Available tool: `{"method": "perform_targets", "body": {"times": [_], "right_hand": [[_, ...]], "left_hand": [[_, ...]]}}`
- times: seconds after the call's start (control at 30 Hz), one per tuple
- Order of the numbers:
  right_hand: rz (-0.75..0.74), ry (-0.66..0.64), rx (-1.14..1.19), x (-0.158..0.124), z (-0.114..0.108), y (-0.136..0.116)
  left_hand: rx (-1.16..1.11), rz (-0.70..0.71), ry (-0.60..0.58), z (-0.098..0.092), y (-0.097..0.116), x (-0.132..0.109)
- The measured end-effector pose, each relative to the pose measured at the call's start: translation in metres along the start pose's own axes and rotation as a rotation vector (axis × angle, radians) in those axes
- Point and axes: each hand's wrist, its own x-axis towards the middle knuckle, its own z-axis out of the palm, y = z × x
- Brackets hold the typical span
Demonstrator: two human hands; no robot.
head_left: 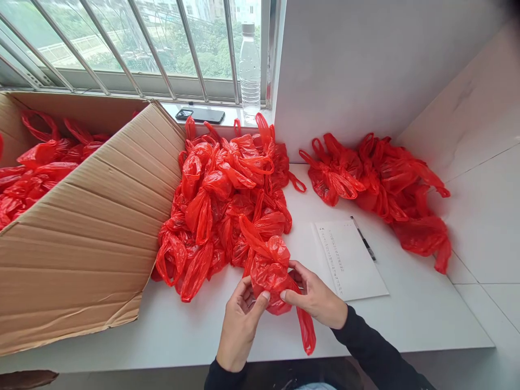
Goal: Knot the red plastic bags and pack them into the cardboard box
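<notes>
Near the front edge of the white table, a knotted red plastic bag (271,276) is held between both hands. My left hand (244,319) grips its left side, thumb on the front and fingers curled behind. On the other side, my right hand (312,295) pinches it with thumb and fingers. One loose handle hangs down below my right hand. What the bag contains cannot be made out. Just behind it rises a pile of similar tied red bags (215,200).
A cardboard box (93,216) of red bags stands at left. More red bags (382,179) lie against the right wall. A written sheet of paper (353,271) and a pen (363,238) rest at right. The windowsill bears a phone (201,115) and a plastic bottle (249,76).
</notes>
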Motion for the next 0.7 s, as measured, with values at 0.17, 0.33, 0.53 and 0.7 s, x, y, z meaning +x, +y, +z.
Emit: {"method": "perform_targets", "body": {"times": [0.17, 0.33, 0.53, 0.7], "right_hand": [[-0.015, 0.025, 0.056, 0.002, -0.001, 0.0], [0.004, 0.014, 0.044, 0.001, -0.001, -0.001], [0.025, 0.012, 0.052, 0.002, -0.002, -0.003], [0.009, 0.0, 0.071, 0.001, 0.0, -0.005]], "left_hand": [[0.038, -0.058, -0.112, 0.006, 0.001, -0.006], [0.009, -0.043, -0.089, 0.005, -0.008, -0.004], [-0.003, -0.041, -0.053, 0.006, -0.008, -0.004], [-0.016, -0.013, -0.016, 0.009, -0.007, -0.002]]}}
